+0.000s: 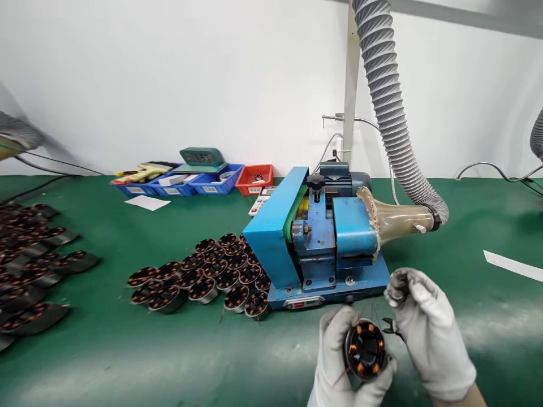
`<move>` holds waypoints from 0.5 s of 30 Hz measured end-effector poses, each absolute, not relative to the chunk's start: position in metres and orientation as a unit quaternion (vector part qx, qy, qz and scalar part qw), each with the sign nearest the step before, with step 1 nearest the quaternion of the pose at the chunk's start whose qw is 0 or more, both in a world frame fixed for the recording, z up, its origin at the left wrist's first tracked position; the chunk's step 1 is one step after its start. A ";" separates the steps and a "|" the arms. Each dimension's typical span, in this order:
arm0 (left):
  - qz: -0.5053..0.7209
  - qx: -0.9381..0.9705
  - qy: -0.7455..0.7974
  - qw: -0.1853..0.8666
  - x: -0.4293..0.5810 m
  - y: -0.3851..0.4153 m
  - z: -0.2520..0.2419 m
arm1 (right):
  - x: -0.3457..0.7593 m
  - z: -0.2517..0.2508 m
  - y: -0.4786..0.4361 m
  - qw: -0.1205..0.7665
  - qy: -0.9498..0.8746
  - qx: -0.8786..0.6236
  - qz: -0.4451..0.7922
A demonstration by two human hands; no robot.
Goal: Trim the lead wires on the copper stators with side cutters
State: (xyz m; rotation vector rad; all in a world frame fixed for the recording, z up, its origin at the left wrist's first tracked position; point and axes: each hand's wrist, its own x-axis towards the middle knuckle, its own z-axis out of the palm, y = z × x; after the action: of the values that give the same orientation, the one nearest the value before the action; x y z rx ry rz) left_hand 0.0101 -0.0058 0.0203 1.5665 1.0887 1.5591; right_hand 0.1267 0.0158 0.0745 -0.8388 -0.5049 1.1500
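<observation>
A round motor stator (365, 349) with copper windings and a dark centre is gripped in my left hand (337, 359), which wears a white glove. Thin wires stick out from its rim. My right hand (430, 330), also gloved, is raised to the right of the stator, its thumb and fingers pinched together near soiled fingertips; whatever they hold is too small to name. Beneath that palm the dark tip of a small tool (391, 327) shows. Just beyond both hands stands a blue belt machine (316, 243).
Many similar stators (203, 288) are grouped left of the machine, more at the far left. Blue bins (173, 189), a red bin (254, 186) and a calculator (262, 200) sit behind. A grey hose (388, 90) runs down to the machine. A paper strip (511, 264) lies right.
</observation>
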 end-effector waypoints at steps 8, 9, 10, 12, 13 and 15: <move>0.640 0.168 0.435 0.610 0.048 0.038 0.007 | 0.093 0.025 0.023 0.614 -0.345 -0.587 0.398; 0.636 0.124 0.426 0.632 0.051 0.043 0.011 | 0.093 0.024 0.028 0.607 -0.348 -0.597 0.393; 0.631 0.083 0.415 0.650 0.054 0.048 0.015 | 0.094 0.025 0.033 0.602 -0.352 -0.600 0.393; 0.630 0.048 0.397 0.666 0.057 0.056 0.023 | 0.098 0.029 0.043 0.604 -0.356 -0.597 0.390; 0.636 0.050 0.389 0.665 0.059 0.059 0.025 | 0.099 0.031 0.047 0.608 -0.357 -0.596 0.385; 0.657 0.056 0.369 0.655 0.062 0.064 0.027 | 0.102 0.035 0.053 0.606 -0.365 -0.602 0.369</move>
State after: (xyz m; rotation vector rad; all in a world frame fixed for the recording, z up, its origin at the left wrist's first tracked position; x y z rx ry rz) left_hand 0.0616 0.0641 0.0274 0.1279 0.8357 1.4897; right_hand 0.1016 0.0527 0.0350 -1.3920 -0.8447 0.8536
